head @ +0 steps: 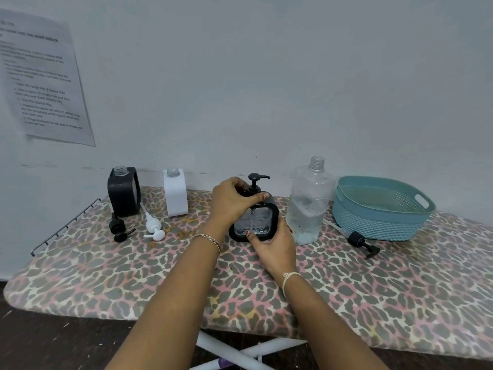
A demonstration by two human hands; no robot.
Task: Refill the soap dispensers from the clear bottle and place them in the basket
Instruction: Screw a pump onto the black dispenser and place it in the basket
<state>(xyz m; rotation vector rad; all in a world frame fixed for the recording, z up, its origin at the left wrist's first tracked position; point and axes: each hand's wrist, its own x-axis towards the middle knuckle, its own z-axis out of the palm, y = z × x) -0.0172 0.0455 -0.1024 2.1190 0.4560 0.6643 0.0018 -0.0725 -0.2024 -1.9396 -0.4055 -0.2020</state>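
A black-framed soap dispenser (254, 222) stands at the middle of the ironing board with its black pump (255, 181) fitted on top. My left hand (232, 200) grips its upper part near the pump collar. My right hand (274, 244) holds its lower front. Just right of it stands the clear bottle (306, 204), uncapped and partly full. The teal basket (378, 209) sits at the far right with nothing visible inside. At the back left stand a black dispenser (124, 192) and a white dispenser (175, 192), both without pumps.
A loose black pump (120, 228) and a white pump (153, 225) lie in front of the two open dispensers. Another black pump (360, 240) lies in front of the basket. The leopard-print board (106, 276) meets the wall behind, with a wire rack at its left end.
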